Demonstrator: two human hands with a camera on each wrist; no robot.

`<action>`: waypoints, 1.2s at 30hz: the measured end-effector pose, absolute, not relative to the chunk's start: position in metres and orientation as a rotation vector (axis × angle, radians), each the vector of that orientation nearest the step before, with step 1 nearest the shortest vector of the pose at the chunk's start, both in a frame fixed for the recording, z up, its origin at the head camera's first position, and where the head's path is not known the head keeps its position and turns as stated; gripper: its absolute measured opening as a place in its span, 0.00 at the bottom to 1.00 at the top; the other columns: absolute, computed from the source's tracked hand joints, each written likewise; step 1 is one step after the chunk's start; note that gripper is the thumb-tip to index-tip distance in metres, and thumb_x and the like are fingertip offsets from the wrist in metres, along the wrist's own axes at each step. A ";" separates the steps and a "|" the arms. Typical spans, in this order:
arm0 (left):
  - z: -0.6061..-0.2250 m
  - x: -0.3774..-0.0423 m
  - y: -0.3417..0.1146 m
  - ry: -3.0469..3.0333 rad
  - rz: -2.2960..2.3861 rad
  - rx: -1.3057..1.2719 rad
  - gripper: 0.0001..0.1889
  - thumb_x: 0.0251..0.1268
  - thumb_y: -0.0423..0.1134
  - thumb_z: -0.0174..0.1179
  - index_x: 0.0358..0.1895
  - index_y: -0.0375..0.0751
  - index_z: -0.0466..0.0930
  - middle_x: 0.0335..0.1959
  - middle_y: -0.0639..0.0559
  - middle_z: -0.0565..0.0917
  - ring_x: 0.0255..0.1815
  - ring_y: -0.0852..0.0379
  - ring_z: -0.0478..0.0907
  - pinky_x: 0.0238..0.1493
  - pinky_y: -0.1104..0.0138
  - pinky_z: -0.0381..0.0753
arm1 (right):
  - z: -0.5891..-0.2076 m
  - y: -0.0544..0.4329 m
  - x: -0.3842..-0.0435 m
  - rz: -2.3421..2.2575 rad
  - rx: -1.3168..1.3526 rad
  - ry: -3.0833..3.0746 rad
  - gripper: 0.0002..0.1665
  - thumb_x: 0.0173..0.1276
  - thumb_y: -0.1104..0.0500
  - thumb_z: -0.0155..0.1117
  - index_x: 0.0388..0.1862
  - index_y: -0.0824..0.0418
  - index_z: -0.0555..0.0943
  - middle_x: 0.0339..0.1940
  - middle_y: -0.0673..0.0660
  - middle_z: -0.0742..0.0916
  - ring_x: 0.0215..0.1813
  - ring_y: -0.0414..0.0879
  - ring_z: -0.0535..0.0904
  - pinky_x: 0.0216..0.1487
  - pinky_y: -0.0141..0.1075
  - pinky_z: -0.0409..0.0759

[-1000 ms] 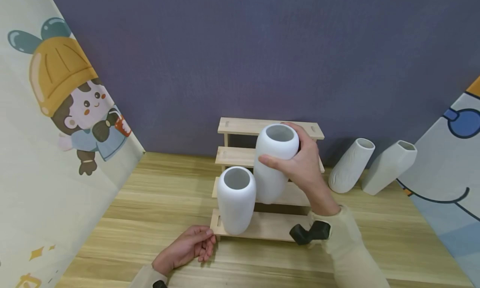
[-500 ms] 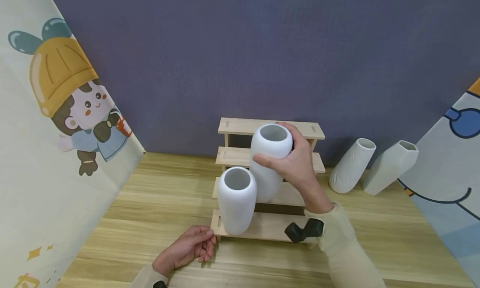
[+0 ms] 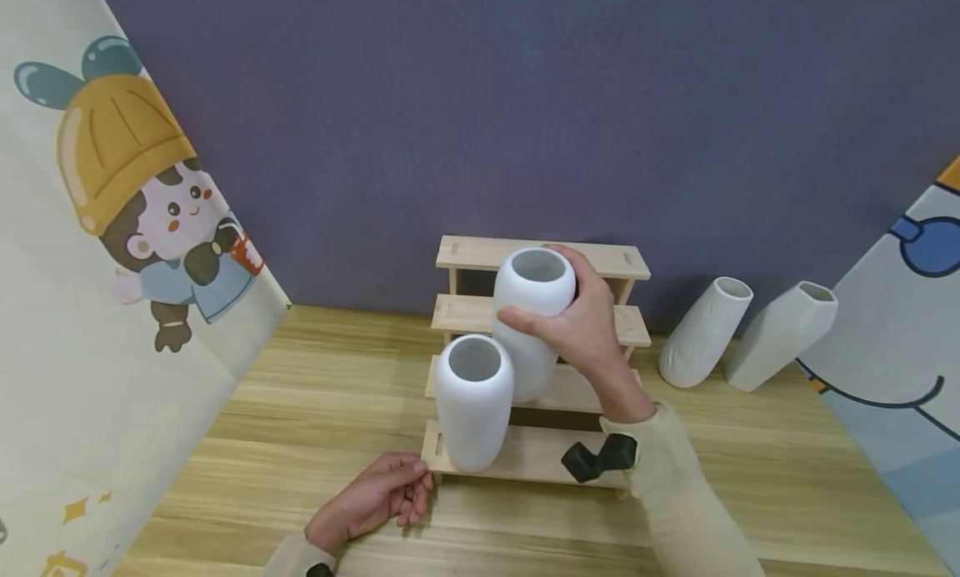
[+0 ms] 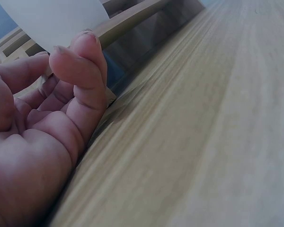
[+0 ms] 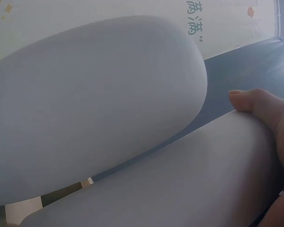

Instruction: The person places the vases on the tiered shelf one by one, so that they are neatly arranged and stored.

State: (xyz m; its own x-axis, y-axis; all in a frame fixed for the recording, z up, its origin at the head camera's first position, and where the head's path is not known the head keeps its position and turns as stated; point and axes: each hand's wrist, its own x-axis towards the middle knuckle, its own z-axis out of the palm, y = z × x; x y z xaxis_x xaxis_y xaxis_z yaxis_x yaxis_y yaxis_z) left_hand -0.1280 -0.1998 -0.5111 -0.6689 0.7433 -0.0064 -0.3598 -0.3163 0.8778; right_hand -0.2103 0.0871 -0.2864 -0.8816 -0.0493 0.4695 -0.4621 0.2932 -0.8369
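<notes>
My right hand [image 3: 592, 327] grips a white vase [image 3: 525, 364] round its upper part, thumb in front. This vase stands upright over the second-lowest step of a light wooden stepped rack [image 3: 536, 452], just behind and right of another smooth white vase [image 3: 474, 418] on the lowest step. In the right wrist view the gripped vase [image 5: 180, 179] lies along the other vase [image 5: 99, 104], a thin gap between them. My left hand [image 3: 382, 489] is low by the table, thumb and forefinger pinching the left end of the lowest step; its other fingers [image 4: 85, 80] curl loosely.
Right of the rack, a ribbed white vase [image 3: 701, 335] and an angular white vase [image 3: 783, 335] stand on the wood-grain table [image 3: 315, 393]. A dark wall [image 3: 525, 102] rises close behind. Printed panels [image 3: 75, 310] flank the table. Two higher steps [image 3: 468, 310] show behind the vases.
My right hand has moved slightly left with its vase, nearer to the front vase. The left hand and the rack have stayed put.
</notes>
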 end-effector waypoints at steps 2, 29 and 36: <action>-0.511 -0.128 -0.200 1.212 2.033 0.531 0.18 0.84 0.37 0.35 0.43 0.42 0.78 0.30 0.59 0.86 0.28 0.67 0.82 0.25 0.78 0.78 | -0.287 0.086 -0.211 1.612 0.462 -2.217 0.50 0.40 0.61 0.86 0.65 0.57 0.75 0.54 0.58 0.85 0.47 0.47 0.82 0.45 0.41 0.84; -0.511 -0.129 -0.200 1.237 2.022 0.519 0.18 0.84 0.37 0.35 0.43 0.42 0.77 0.29 0.59 0.85 0.28 0.67 0.82 0.25 0.78 0.78 | -0.294 0.080 -0.216 1.608 0.486 -2.215 0.50 0.40 0.60 0.86 0.65 0.58 0.75 0.51 0.60 0.86 0.46 0.49 0.82 0.45 0.43 0.83; -0.511 -0.128 -0.200 1.220 2.033 0.528 0.18 0.84 0.37 0.35 0.43 0.42 0.78 0.30 0.59 0.86 0.28 0.66 0.82 0.25 0.78 0.78 | -0.295 0.081 -0.214 1.603 0.511 -2.216 0.49 0.40 0.61 0.86 0.65 0.58 0.75 0.51 0.60 0.86 0.45 0.48 0.82 0.45 0.40 0.83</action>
State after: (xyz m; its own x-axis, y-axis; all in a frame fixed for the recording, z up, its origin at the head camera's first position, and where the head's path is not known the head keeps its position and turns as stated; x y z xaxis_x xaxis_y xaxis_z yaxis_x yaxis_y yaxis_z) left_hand -0.1283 -0.1996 -0.5114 -0.6738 0.7389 -0.0084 -0.3550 -0.3137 0.8807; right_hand -0.2143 0.0810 -0.2951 -0.8707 -0.0808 0.4852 -0.4860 0.2920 -0.8237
